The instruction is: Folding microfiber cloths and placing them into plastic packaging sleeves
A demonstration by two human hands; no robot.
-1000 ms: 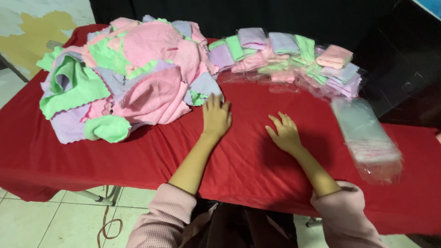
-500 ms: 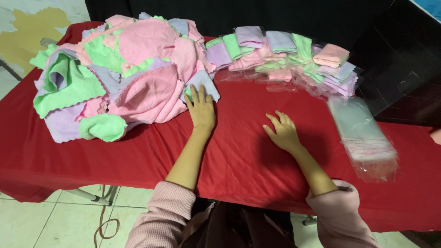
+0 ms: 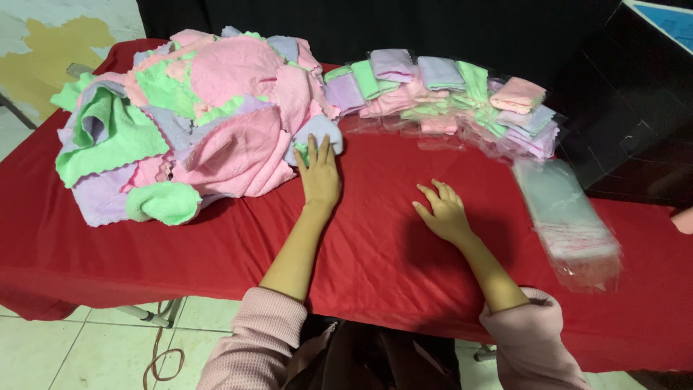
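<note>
A big loose pile of pink, green and lilac cloths (image 3: 195,123) covers the left of the red table (image 3: 375,245). My left hand (image 3: 319,173) lies flat with its fingertips on a lilac cloth (image 3: 317,133) at the pile's near right edge; nothing is gripped. My right hand (image 3: 444,211) rests open on the bare red cover, fingers spread, apart from any cloth. A row of folded cloths in clear bags (image 3: 447,97) lies along the far edge.
A stack of empty clear plastic bags (image 3: 570,217) lies at the right. A dark wall or cabinet (image 3: 628,108) stands behind it. Someone's fingertip (image 3: 682,220) shows at the right edge. Tiled floor and a cable (image 3: 155,354) are below.
My left hand has slid forward across the red cover until its fingertips reach the lilac cloth at the pile's edge. My right hand has barely moved.
</note>
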